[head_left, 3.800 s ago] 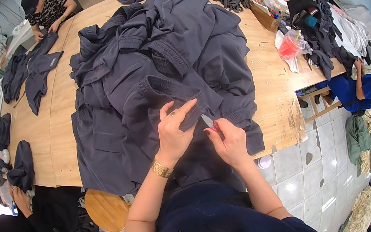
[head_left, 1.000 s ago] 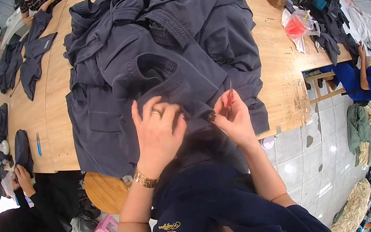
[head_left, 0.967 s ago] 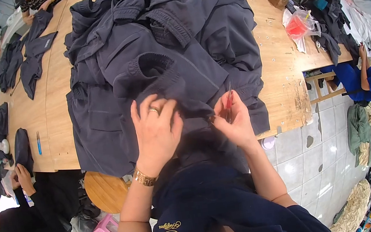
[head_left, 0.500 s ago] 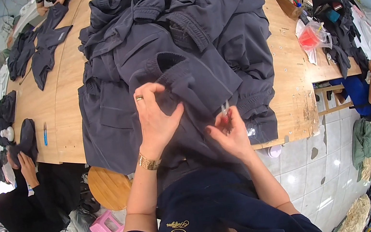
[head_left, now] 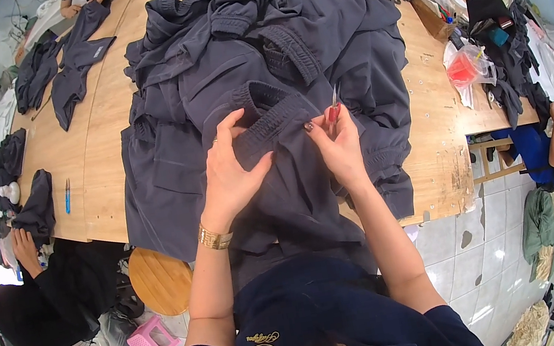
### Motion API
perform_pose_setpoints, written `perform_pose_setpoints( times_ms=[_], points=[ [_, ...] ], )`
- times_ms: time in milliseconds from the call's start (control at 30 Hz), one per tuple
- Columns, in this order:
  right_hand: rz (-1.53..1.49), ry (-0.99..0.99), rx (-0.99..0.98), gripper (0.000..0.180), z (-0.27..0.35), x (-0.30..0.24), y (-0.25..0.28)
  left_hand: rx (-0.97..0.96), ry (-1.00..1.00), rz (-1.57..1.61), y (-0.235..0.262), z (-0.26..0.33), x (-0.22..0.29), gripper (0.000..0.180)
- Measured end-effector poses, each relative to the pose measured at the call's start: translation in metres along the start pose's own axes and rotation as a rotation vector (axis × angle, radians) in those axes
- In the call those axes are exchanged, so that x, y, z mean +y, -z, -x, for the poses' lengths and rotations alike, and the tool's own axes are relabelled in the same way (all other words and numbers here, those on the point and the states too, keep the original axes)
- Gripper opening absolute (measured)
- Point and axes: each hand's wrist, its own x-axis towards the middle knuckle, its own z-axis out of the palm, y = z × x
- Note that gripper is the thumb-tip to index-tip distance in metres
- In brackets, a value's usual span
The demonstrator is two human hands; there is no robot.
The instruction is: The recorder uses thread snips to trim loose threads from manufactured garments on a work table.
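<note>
A pile of dark grey garments [head_left: 205,83] lies in front of me, several of them with gathered elastic cuffs. One elastic cuff [head_left: 266,127] with an open end sits between my hands. My left hand [head_left: 229,180] rests at the cuff's left side, thumb and fingers spread in a wide curve against the cloth. In my right hand [head_left: 344,155] is a pair of small thread snips [head_left: 333,112] with a red handle, its metal blades pointing away from me. My right thumb tip is at the cuff's right edge; whether it pinches the cloth I cannot tell.
The wooden table [head_left: 431,141] carries the pile. A blue pen-like tool [head_left: 68,197] lies to the left, near a co-worker's hand [head_left: 25,250] on dark cloth. A red-and-clear plastic container [head_left: 467,67] stands at right. A round wooden stool [head_left: 160,280] and a pink plastic stool [head_left: 153,340] are below.
My right hand has moved up to the cuff with the snips, whose blades now show upright. The cuff is turned more to the right. The left hand has shifted slightly, fingers still spread.
</note>
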Motion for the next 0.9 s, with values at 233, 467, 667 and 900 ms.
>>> perform_pose_setpoints(
  times_ms=[233, 467, 667, 900],
  points=[
    [-0.173, 0.251, -0.076, 0.02, -0.018, -0.057, 0.004, -0.002, 0.016, 0.357, 0.02, -0.035, 0.005, 0.021],
    [-0.182, 0.318, 0.017, 0.019, -0.039, -0.079, 0.027, 0.401, -0.161, -0.372, 0.036, -0.1, -0.017, 0.032],
    [0.1, -0.016, 0.19, 0.017, 0.037, -0.005, 0.096, 0.256, -0.314, -0.129, 0.001, -0.007, 0.038, 0.022],
    [0.332, -0.181, 0.172, 0.022, 0.104, 0.037, 0.098, -0.407, -0.409, -0.286, -0.078, 0.091, 0.009, 0.036]
  ],
)
